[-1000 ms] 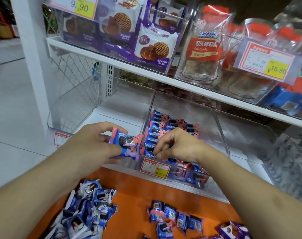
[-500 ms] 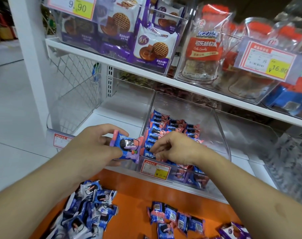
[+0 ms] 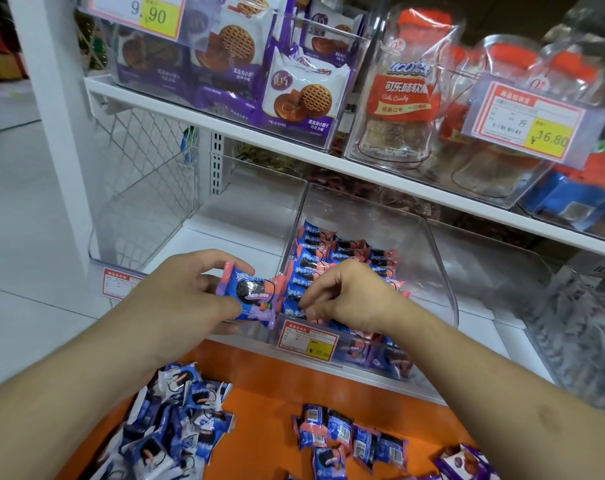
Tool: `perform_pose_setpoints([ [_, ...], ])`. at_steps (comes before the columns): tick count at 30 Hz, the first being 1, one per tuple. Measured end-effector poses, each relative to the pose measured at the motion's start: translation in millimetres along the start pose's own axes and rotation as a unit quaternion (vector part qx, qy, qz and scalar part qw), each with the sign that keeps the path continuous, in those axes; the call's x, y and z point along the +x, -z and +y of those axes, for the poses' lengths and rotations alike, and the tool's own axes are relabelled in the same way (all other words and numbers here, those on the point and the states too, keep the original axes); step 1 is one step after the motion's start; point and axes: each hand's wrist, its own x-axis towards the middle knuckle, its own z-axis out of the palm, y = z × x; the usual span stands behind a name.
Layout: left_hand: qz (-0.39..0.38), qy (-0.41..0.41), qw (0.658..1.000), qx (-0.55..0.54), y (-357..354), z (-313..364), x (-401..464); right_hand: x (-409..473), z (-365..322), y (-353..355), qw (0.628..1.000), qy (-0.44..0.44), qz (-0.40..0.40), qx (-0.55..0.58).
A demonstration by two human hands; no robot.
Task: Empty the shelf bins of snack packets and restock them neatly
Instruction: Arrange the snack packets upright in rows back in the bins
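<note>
— Both hands are at the front of the lower shelf. What does each hold?

— Left hand (image 3: 187,292) grips 1 blue-and-pink packet (image 3: 251,295), thumb on its near side and fingers curled over the top edge, just left of the clear bin (image 3: 436,271). Right hand (image 3: 346,296) reaches into the front of that bin, fingers curled down, pinching the edge of a packet in the rows (image 3: 332,254).

— Where do the snack packets lie?

— Rows of them stand packed in the left and front part of the bin, faces up and overlapping; the back right of the bin shows bare plastic. A price tag (image 3: 308,341) is clipped on the bin's front wall, with more packets behind it lower down. The held packet touches the bin's left front corner, as far as the view shows.

— And below?

— On the orange surface (image 3: 259,393) a loose pile (image 3: 176,420) of blue-and-white packets lies at the left, and a short line (image 3: 349,434) of about 5 blue-and-pink ones lies at the centre, backs up. A purple packet (image 3: 467,462) pokes in at the lower right edge.

— Anything beside the bin?

— An open bin (image 3: 155,202) with a wire mesh side sits to the left, and another clear bin (image 3: 502,271) to the right. On the upper shelf (image 3: 225,126) stand purple waffle-biscuit packs (image 3: 301,95) and clear candy bags (image 3: 405,98), with tags reading 9.90 (image 3: 148,13) and 16.80 (image 3: 529,123).
</note>
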Motion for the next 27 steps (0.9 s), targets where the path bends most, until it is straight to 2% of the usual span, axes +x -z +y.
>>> perform_pose_setpoints([
  [4, -0.002, -0.002, 1.000, 0.000, 0.4, -1.1, 0.8, 3.6, 4.2, -9.4, 0.997, 0.029, 0.014, -0.077],
  [10, 0.000, -0.004, 1.000, -0.006, 0.5, -1.7, 2.0, 1.4, 10.2, 1.2, 1.000, 0.013, 0.001, -0.007],
  [16, -0.007, -0.009, 1.000, -0.011, -4.6, 1.6, -1.1, -5.2, 15.0, -2.4, 0.999, 0.015, 0.004, -0.036],
  [19, -0.019, -0.020, 0.999, -0.023, -9.4, 3.8, -3.4, -14.6, 8.5, 3.4, 0.996, 0.011, 0.057, 0.071],
  [21, -0.027, -0.033, 0.998, -0.036, -12.6, 4.3, -5.3, -29.3, -2.6, 9.5, 0.982, 0.039, 0.100, 0.156],
  [23, -0.052, -0.044, 0.997, -0.045, -16.7, 3.4, -7.1, -47.3, -16.7, 9.7, 0.970, 0.066, 0.079, 0.220],
  [25, -0.072, -0.048, 0.995, -0.051, -24.2, 5.4, -10.7, -62.3, -29.4, 3.6, 0.973, 0.092, 0.056, 0.203],
  [27, -0.081, -0.055, 0.995, -0.038, -32.6, 7.0, -13.9, -69.3, -34.2, -4.3, 0.978, 0.098, 0.074, 0.170],
])
